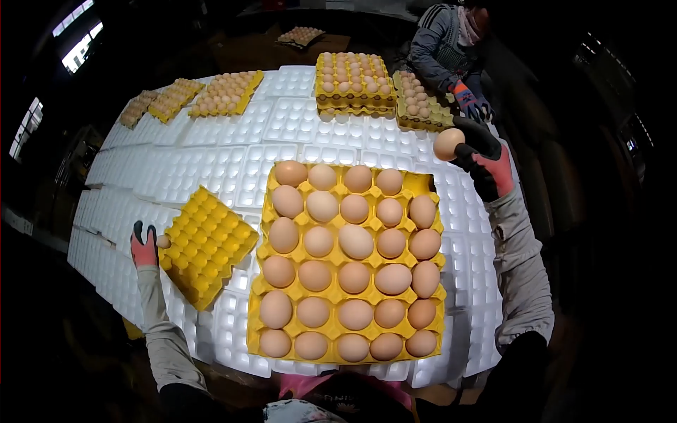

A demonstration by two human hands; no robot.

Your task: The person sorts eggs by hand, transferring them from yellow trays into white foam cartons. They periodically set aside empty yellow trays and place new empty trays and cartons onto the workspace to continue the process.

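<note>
A large yellow tray [338, 225] full of brown eggs lies in front of me; only its far right corner cup holds no egg. To the right of that corner, my right hand [486, 158], in a black and pink glove, holds a brown egg [448, 144] between its fingers, raised clear of the tray. At the left, my left hand [144, 245], gloved alike, has its fingers at a small egg [163, 242]. That egg is beside the left edge of an empty yellow tray [208, 247], which lies turned at an angle.
White dimpled trays [183, 169] cover the table. Farther back stand a stack of egg-filled yellow trays [355, 81], a partly filled tray [423, 102] and several others at the far left. A gloved co-worker [451, 56] is at the back right.
</note>
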